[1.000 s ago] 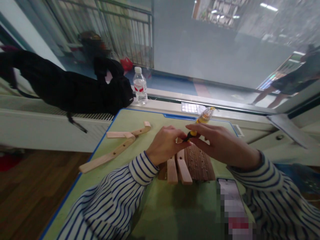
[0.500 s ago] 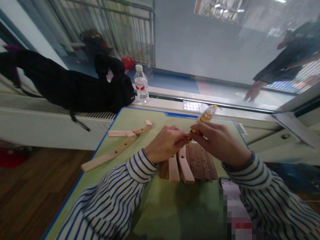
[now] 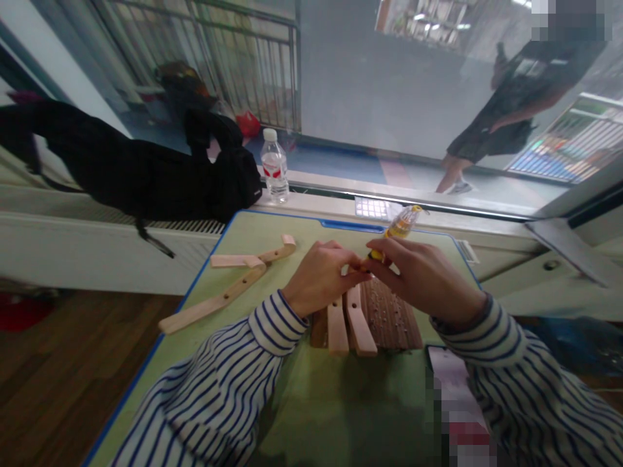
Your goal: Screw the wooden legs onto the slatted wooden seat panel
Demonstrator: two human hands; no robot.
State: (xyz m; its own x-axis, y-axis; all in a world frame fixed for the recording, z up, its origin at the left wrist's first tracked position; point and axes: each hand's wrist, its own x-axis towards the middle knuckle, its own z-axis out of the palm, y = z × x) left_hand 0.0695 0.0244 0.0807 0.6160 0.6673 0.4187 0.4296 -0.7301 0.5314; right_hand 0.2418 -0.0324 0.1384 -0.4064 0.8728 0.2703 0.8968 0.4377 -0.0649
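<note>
Right hand [image 3: 428, 282] grips yellow clear-handled screwdriver [image 3: 395, 233] over slatted wood piece [image 3: 384, 318]

Green, blue-edged counter [image 3: 302, 402].
Two loose wooden arms [image 3: 214, 301] lie near its left edge, a slatted wooden panel [image 3: 392, 318] at the middle, a blurred flat object [image 3: 452, 389] near its near-right corner.

Left sleeve [image 3: 219, 389]: long, white with thin navy stripes that ring the arm — loose cloth, creased in soft folds.
Right sleeve [image 3: 535, 395]: same white and navy stripe, bunched and wrinkled.
Cuffs [image 3: 278, 322]: striped bands — snug at each wrist.
Left hand [image 3: 318, 280]: bare.
Right hand [image 3: 431, 283]: bare.
</note>
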